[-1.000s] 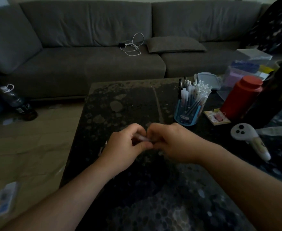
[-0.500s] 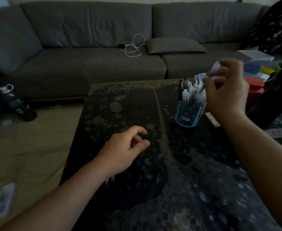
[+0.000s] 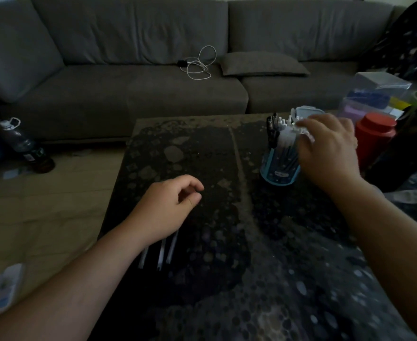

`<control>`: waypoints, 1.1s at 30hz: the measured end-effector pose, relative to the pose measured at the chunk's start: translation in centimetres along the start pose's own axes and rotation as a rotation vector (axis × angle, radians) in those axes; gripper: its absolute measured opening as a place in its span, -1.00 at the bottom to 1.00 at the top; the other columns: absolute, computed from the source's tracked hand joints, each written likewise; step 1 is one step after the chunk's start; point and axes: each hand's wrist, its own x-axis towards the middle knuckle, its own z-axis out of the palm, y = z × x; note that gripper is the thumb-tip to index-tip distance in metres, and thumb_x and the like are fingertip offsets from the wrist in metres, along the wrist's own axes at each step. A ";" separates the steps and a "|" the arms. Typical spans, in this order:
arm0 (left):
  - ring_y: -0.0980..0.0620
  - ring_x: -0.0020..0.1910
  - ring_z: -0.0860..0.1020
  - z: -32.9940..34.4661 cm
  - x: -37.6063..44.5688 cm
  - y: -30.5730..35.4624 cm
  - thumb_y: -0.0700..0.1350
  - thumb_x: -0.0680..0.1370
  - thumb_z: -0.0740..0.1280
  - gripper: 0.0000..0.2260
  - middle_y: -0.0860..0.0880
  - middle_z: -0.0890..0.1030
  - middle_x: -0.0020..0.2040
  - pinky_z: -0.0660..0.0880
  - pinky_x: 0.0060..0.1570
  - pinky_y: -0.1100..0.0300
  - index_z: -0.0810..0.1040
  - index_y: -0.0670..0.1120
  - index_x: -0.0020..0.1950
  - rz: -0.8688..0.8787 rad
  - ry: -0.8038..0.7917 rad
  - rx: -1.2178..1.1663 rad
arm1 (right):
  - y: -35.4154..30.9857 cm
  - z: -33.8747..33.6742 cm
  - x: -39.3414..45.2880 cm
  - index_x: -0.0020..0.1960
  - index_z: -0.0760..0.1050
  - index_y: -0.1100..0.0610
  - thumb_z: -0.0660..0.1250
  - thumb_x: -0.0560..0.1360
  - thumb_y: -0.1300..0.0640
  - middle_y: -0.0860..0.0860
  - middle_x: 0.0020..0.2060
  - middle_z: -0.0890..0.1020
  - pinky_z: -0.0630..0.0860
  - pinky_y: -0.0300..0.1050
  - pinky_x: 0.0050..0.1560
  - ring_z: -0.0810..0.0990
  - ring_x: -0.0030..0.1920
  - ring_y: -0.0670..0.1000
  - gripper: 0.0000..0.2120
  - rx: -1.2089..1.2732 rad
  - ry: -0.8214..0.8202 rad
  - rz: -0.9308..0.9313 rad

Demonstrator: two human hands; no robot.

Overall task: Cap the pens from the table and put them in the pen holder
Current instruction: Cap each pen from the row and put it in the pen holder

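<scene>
At the holder, right hand (image 3: 330, 148): over the pen holder (image 3: 280, 168), fingers bent among the pen tops; grasp cannot be told.
Left hand (image 3: 168, 207): loosely curled, grasping nothing.
Done: holder crammed with pens (image 3: 285, 143).
Left: 3 pens on the table (image 3: 161, 253) under the left wrist.

A blue-and-white pen holder (image 3: 280, 172) beside the right hand (image 3: 325, 148) stands on a black table (image 3: 264, 279) mottled with grey and tan spots. A red canister (image 3: 375, 139) sits beyond that hand; white pens (image 3: 161, 252) lie under the left hand (image 3: 168, 210).
</scene>
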 end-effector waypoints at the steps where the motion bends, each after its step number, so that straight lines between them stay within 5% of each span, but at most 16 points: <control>1: 0.31 -0.02 0.58 -0.3 0.2 -0.3 -0.05 0.67 0.35 -0.85 0.24 0.65 -0.01 0.44 -0.07 0.36 0.63 0.21 0.14 -0.022 0.009 0.010 | -0.3 -0.2 -0.4 0.42 0.50 0.05 0.29 0.63 0.13 0.13 0.36 0.52 0.41 0.29 0.27 0.38 0.37 0.29 -0.64 0.016 0.049 -0.015; 4: 0.23 0.08 0.58 -1.3 0.9 -1.3 -0.22 0.69 0.27 -0.71 0.20 0.65 0.10 0.40 -0.04 0.39 0.66 0.16 0.16 -0.084 0.012 0.059 | -3.2 -0.4 -2.4 0.37 0.52 0.02 0.28 0.60 0.12 0.08 0.24 0.52 0.43 0.22 0.34 0.45 0.31 0.17 -0.66 0.107 -0.012 -0.109; 9: 0.13 0.03 0.62 -3.0 0.9 -3.1 -0.12 0.66 0.36 -0.78 0.16 0.67 0.04 0.45 -0.06 0.25 0.70 0.16 0.19 -0.138 -0.094 0.216 | -10.1 2.8 -8.7 0.18 0.64 -0.07 0.32 0.60 0.03 -0.06 0.02 0.60 0.56 0.00 0.16 0.56 0.06 0.00 -0.79 0.229 -0.559 -0.544; 14: 0.17 0.00 0.58 -1.7 0.2 -3.3 0.02 0.62 0.40 -0.77 0.21 0.60 0.00 0.51 0.03 0.20 0.68 0.17 0.27 -0.109 -0.145 0.352 | -14.4 5.2 -12.4 0.46 0.46 -0.04 0.24 0.66 -0.18 0.06 0.20 0.53 0.41 -0.03 0.23 0.51 0.18 0.11 -0.57 0.116 -0.825 -0.729; 21: 0.05 0.10 0.55 -0.5 0.3 -3.4 0.08 0.61 0.40 -0.71 0.11 0.50 0.05 0.54 0.15 0.08 0.65 0.13 0.33 -0.134 -0.102 0.412 | -15.1 5.6 -12.0 0.18 0.45 -0.02 0.16 0.67 -0.20 0.08 0.02 0.59 0.61 0.11 0.00 0.62 0.02 0.18 -0.71 0.094 -0.828 -0.388; 27: -0.03 0.28 0.49 0.2 -0.1 -2.5 0.13 0.58 0.44 -0.63 0.07 0.56 0.24 0.50 0.28 -0.01 0.59 0.20 0.38 -0.056 -0.135 0.559 | -13.7 5.0 -10.0 0.14 0.31 -0.05 0.27 0.65 0.03 0.06 0.03 0.55 0.48 -0.05 -0.12 0.57 -0.03 0.08 -0.86 0.009 -0.906 -0.239; 30: -0.02 0.26 0.50 0.8 -0.4 -2.0 0.19 0.58 0.41 -0.65 0.08 0.58 0.22 0.47 0.27 -0.02 0.58 0.23 0.35 -0.046 -0.151 0.593 | -12.3 4.3 -8.4 0.14 0.27 -0.06 0.36 0.61 0.07 -0.01 -0.06 0.49 0.49 -0.06 -0.15 0.51 -0.12 0.01 -0.74 -0.053 -0.945 -0.127; 33: 0.03 0.14 0.49 1.2 -0.7 -1.7 0.22 0.57 0.41 -0.84 0.14 0.55 0.07 0.43 0.15 0.04 0.56 0.24 0.09 -0.006 -0.135 0.564 | -10.5 4.2 -7.3 0.33 0.27 0.00 0.43 0.57 0.04 -0.03 -0.10 0.48 0.53 -0.08 -0.18 0.53 -0.14 -0.02 -0.55 -0.109 -0.973 -0.036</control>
